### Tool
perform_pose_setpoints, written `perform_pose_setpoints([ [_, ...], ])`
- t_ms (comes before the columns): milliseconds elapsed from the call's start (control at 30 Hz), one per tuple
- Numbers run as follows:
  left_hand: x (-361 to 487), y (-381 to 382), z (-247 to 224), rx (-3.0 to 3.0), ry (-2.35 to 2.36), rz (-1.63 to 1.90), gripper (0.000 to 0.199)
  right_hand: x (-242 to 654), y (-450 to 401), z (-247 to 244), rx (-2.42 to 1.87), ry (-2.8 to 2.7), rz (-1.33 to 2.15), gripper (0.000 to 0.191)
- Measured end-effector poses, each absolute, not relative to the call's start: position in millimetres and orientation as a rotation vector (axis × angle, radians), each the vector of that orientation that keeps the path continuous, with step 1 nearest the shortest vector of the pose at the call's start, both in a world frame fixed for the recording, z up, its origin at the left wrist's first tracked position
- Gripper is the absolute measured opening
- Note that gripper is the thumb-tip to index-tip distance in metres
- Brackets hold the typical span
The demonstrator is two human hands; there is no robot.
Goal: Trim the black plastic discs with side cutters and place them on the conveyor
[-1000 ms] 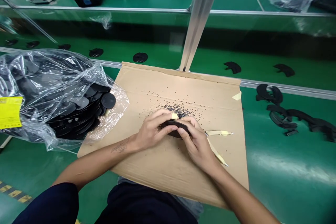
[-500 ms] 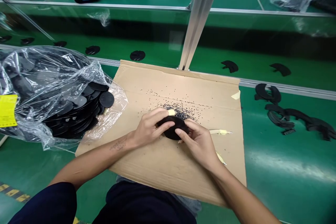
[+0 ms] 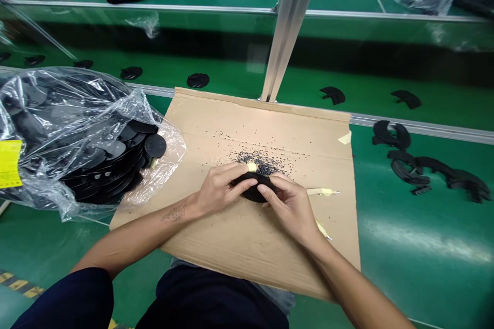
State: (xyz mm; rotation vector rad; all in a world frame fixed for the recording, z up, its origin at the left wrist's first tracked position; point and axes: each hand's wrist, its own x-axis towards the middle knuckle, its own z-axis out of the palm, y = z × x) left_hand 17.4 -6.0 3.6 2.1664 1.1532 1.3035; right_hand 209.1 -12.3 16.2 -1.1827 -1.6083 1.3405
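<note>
Black discs (image 3: 116, 157) are spilling from one clear plastic bag (image 3: 73, 108) at left — the left hand (image 3: 222, 190) and right hand (image 3: 287, 211) are now gripping a single disc (image 3: 254, 187), tilted flatter than a second ago, over the cardboard sheet (image 3: 239, 267). Taped pliers (image 3: 322, 192) are lying just right, two crescent pieces (image 3: 332, 95) beyond.

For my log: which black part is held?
The curved one between the left hand and right hand; the others lie in the plastic bag or on the bench.
</note>
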Motion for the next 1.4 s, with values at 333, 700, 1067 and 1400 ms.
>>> perform_pose_setpoints([
  [333,17.6,-6.3,3.0,2.138,1.134,1.343,0.020,208.1,-11.6,19.0,-1.192,-1.572,1.348,0.039],
  [700,17.5,-7.6,4.0,2.055,1.140,1.369,0.034,210.3,-12.1,19.9,-1.069,-1.664,1.249,0.025],
  [1067,10.0,-6.6,19.1,1.966,0.841,1.348,0.033,210.0,-14.6,21.3,-0.826,-1.776,0.974,0.033],
  [1400,9.3,-8.0,18.7,2.031,0.796,1.392,0.032,211.2,-16.1,15.0,-0.796,-1.823,0.904,0.044],
])
